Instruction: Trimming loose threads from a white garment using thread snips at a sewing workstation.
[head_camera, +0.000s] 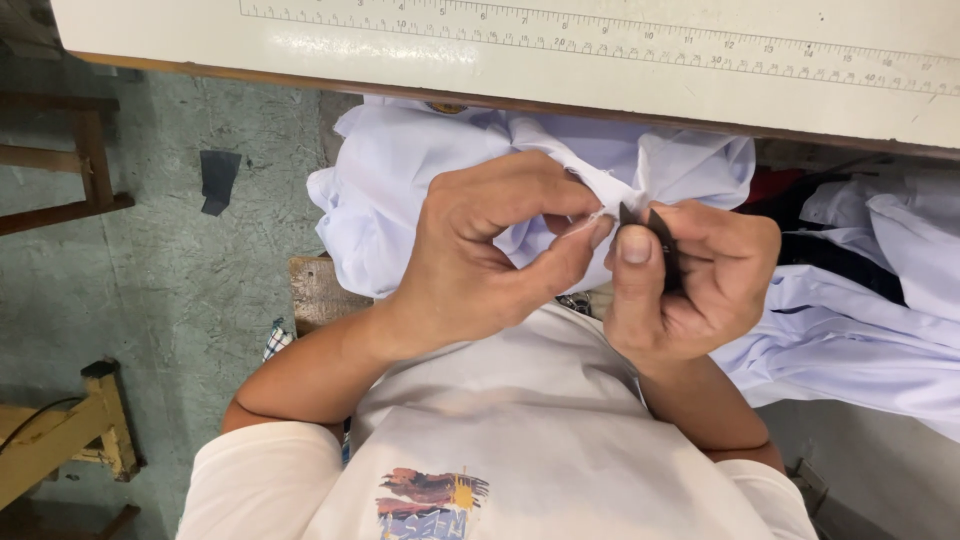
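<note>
Head view: two hands; left hand (480, 255) fingers pinching white garment (400, 170), right hand (690, 280) fingers gripping one dark snipper (660, 240).

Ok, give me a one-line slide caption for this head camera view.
Left hand pinches pale blue fabric while right hand holds a small dark cutting tool against it, below a ruled table edge.

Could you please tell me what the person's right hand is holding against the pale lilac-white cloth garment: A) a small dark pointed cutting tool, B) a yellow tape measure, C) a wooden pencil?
A: the right hand grips a small dark pointed cutting tool beside the pale lilac-white cloth garment, which the left hand pinches.
</note>
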